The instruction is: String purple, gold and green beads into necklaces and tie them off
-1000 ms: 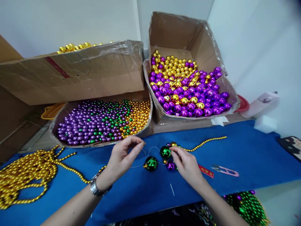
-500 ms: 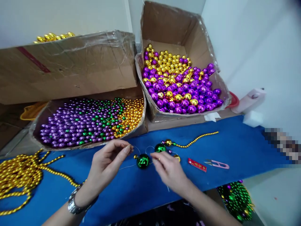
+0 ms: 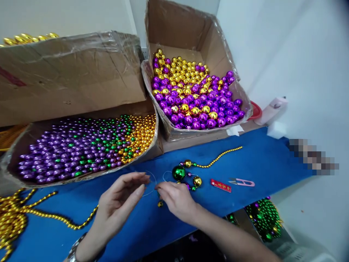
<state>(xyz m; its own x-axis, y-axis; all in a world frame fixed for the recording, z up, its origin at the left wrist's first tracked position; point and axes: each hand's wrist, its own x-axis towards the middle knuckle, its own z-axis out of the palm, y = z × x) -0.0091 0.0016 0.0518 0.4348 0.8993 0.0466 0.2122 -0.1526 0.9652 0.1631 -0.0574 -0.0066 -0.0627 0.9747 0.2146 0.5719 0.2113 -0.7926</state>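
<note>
My left hand hovers over the blue cloth, thumb and forefinger pinched on a thin clear thread. My right hand lies close beside it, fingertips pinching the same thread, and covers the second green ball. A large green ball, a gold ball and small beads sit just beyond my right hand, joined to a gold bead strand. A small gold bead lies under my right hand.
A low box of small purple, green and gold beads sits at left, a box of larger purple and gold balls behind. A red tag and pink snips lie to the right. Gold bead strands pile at left.
The view has swung right. My right hand moved left over the near green ball and now meets my left hand at the thread.
</note>
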